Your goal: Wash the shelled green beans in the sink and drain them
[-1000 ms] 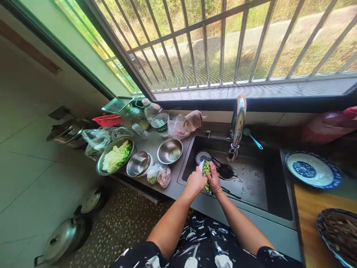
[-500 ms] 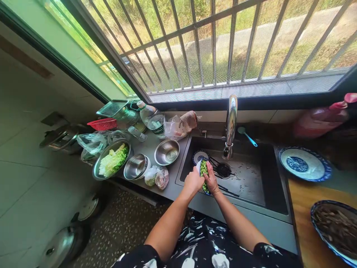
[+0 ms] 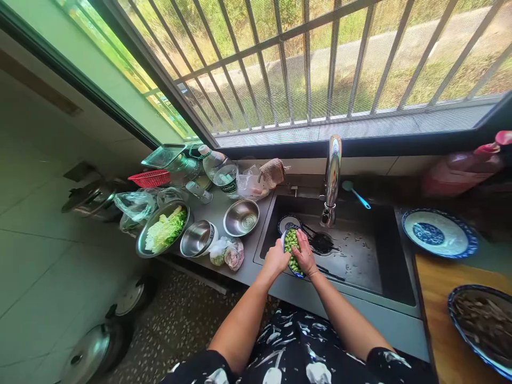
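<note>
Over the front left part of the sink, my left hand grips the side of a blue-rimmed bowl that is tilted steeply. Green beans or peas fill the bowl. My right hand lies against them with its fingers stretched out flat over the bowl's opening. Behind the bowl, a small blue-and-white dish sits in the sink beside dark chopsticks. The chrome faucet stands at the back of the sink.
Left of the sink are a steel bowl, a second metal bowl, bagged food and a basin of chopped cabbage. To the right lie a patterned plate and a plate of brown dried strips on a wooden board.
The view has shifted slightly. Both hands stay at the bowl, which has turned a little so that more of the green beans or peas show.
</note>
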